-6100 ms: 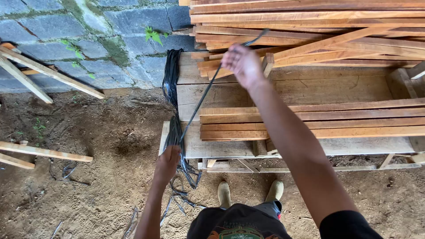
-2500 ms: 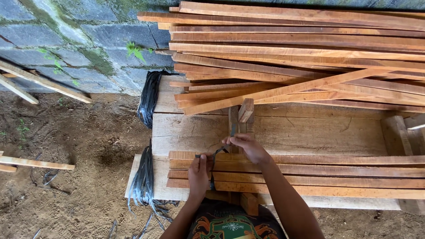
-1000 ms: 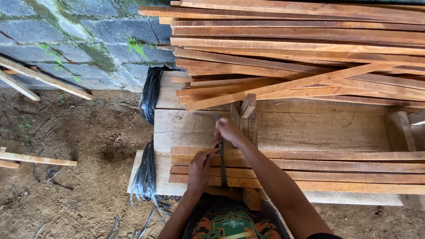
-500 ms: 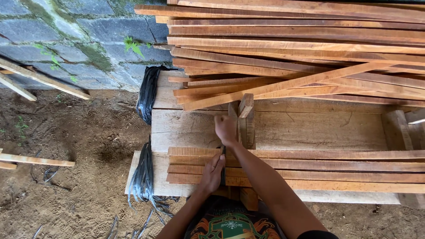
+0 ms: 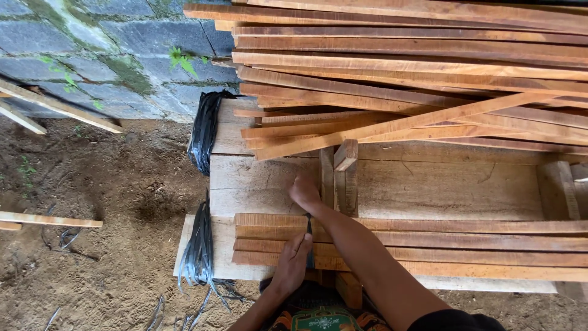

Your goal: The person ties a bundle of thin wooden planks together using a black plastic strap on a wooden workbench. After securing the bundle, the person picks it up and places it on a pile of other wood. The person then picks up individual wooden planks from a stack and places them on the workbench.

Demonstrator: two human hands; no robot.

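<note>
Because the person wants the thin wood strips (image 5: 429,248) to stay together in one neat bundle, a black strap (image 5: 309,245) runs across them near their left ends. The strips lie flat on the wooden desk (image 5: 257,178), side by side and on top of each other, right in front of the person. The left hand (image 5: 293,263) sits at the near edge of the bundle with its fingers closed on the near end of the strap, and it seems to pull that end toward the body. The right hand (image 5: 304,191) reaches over the bundle to the far side and rests there, curled, just past the last strip; it looks like it holds the far end of the strap, but the fingers are hidden, so this cannot be told for sure. Two short wood posts (image 5: 343,178) stand up from the desk just behind the bundle, and they likely keep the strips from sliding back. More black straps (image 5: 202,132) hang in a bunch over the left edge of the desk, close by and easy to grab. A big pile of long wood strips (image 5: 429,67) lies at the far side of the desk, next to a grey stone wall (image 5: 92,55). The dirt ground (image 5: 92,263) lies below, with a few loose sticks on it.
</note>
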